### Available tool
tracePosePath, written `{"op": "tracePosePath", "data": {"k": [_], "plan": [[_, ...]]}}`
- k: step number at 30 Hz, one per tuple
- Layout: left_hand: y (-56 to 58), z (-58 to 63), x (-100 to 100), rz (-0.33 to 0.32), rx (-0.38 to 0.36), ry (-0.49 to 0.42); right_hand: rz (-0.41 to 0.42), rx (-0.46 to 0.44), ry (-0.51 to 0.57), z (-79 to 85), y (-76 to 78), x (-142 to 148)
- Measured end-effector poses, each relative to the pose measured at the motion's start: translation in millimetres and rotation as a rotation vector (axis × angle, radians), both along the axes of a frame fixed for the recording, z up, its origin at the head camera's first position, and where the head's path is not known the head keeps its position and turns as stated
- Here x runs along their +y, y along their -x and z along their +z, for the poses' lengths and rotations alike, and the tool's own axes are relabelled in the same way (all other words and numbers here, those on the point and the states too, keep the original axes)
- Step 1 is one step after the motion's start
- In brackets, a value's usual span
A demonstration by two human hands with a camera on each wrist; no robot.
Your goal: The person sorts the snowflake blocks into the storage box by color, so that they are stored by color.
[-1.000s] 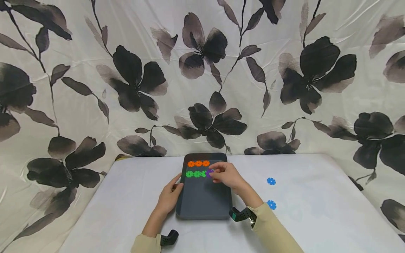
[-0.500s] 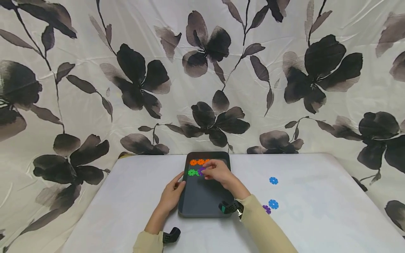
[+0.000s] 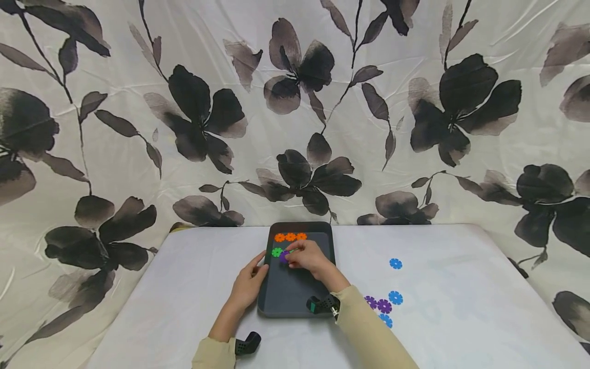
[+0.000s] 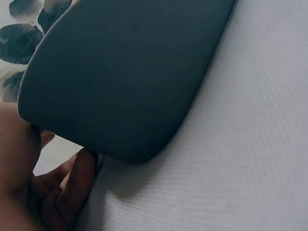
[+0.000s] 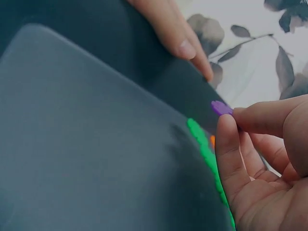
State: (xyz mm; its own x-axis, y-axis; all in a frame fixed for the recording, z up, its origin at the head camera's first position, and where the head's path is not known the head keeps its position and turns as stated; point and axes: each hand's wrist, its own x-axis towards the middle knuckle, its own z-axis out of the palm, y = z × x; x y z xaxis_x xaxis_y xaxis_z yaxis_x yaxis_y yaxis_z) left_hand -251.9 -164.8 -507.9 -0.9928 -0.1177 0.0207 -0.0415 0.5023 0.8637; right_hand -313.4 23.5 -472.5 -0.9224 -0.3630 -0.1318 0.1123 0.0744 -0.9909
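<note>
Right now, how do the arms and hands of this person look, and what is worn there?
The left hand and right hand wear no gloves. The left sleeve and right sleeve are plain beige. Near each cuff sits a black wrist device: the left device and the right device, which shows a small green patch.

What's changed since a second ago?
The right hand, pinching a purple flower piece, has moved left along the green row on the tray. Its sleeve shifted, revealing two purple pieces and a blue one. The left hand stays at the tray's left side; the orange row hasn't moved.
</note>
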Motion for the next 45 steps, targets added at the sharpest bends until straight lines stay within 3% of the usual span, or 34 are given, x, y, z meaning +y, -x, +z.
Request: {"op": "tracePosePath", "data": {"k": [15,24,45], "plan": [[0.9,-3.5,-2,-0.019,0.004,-0.005,-0.012,0.002,-0.041,-8.9,-0.9,-2],[2.2,-3.7,-3,-0.028,0.011,-0.009,-0.007,0.025,-0.08,0.7,5.2,-4],[0.5,-2.3,-3,-0.023,0.01,-0.024,0.042,0.007,-0.092,-11.9,3.3,-8]]}}
